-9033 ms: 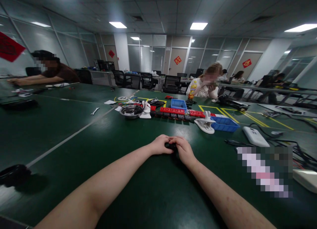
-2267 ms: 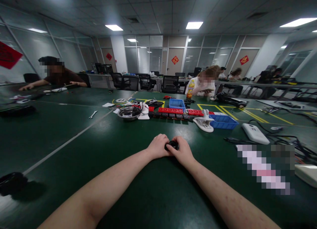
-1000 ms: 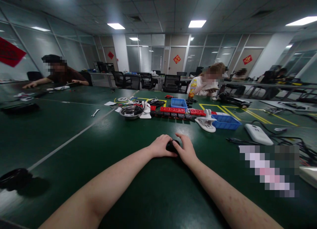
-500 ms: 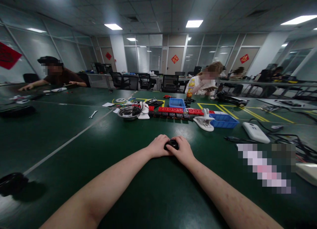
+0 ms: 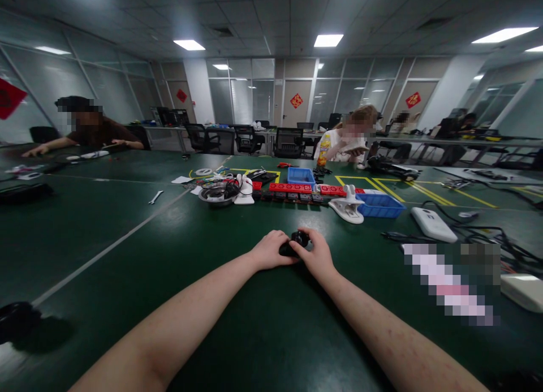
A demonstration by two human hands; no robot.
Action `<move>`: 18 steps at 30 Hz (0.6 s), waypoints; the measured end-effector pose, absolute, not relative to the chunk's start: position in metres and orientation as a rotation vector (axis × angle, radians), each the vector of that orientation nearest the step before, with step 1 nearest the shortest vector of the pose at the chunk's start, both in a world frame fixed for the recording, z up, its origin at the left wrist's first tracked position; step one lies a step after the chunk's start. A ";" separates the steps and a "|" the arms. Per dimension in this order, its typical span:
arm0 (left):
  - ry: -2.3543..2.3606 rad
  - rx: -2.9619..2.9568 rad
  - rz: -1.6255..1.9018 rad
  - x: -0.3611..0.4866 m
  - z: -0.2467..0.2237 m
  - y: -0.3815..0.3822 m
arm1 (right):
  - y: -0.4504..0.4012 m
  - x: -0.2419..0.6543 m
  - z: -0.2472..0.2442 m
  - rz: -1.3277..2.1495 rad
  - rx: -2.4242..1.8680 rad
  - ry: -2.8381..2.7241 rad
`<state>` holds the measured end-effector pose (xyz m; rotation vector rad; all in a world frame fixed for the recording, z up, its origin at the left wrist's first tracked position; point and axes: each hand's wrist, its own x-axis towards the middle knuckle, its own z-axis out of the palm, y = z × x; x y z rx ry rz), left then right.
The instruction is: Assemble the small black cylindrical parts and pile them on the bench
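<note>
Both hands meet over the green table, around small black parts. My left hand is closed on a dark base part low at the tabletop, its fingers partly hiding it. With thumb and fingers, my right hand grips a round black piece, which sits tilted at the base part's upper right. Whether the two parts touch is hard to tell. Beyond the hands lies a row of red and black blocks, with a white clip stand at its right end.
A metal bowl of cables, a wrench, two blue bins and a white device lie on the table. Black cables spread at the right. A person sits far left, another across the table.
My right hand has lifted and tilted the round black piece, which lay lower between both hands before. My left hand has stayed nearly in place. The view has shifted slightly.
</note>
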<state>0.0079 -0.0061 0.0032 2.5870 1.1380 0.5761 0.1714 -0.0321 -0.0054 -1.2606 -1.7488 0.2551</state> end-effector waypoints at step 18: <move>1.603 2.419 0.672 0.005 0.000 -0.001 | -0.015 0.182 -0.021 0.305 -1.296 -1.408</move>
